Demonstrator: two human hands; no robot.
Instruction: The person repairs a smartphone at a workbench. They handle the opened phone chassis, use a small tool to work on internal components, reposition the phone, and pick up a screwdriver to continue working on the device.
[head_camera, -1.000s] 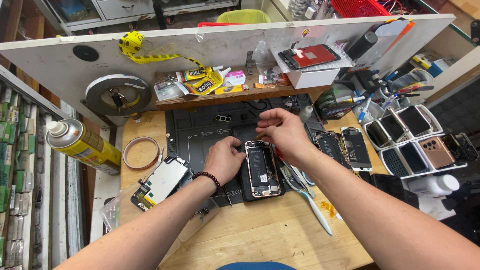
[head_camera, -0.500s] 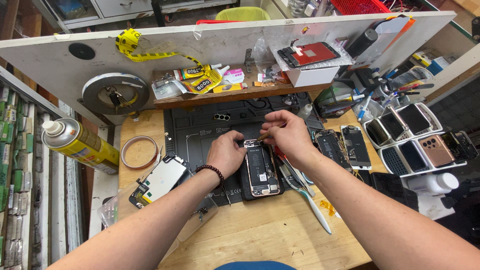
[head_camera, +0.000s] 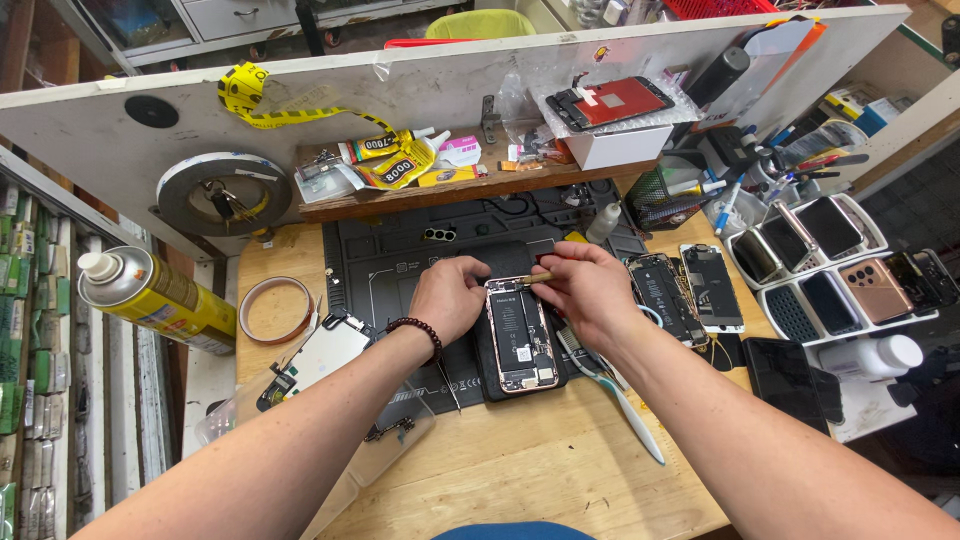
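The opened phone (head_camera: 520, 335) lies on the dark mat (head_camera: 390, 265) in the middle of the tabletop (head_camera: 520, 470). Since a second ago the right hand (head_camera: 590, 290) has shifted left, bringing its thin tool (head_camera: 535, 279) to the phone's far edge. The left hand (head_camera: 450, 295), fingers curled, still steadies the phone's far-left corner.

phone: opened pink-rimmed metal phone (head_camera: 521, 335), glossy inside
mat: dark matt rubber work mat (head_camera: 385, 262)
bench: pale smooth wooden bench (head_camera: 520, 465)
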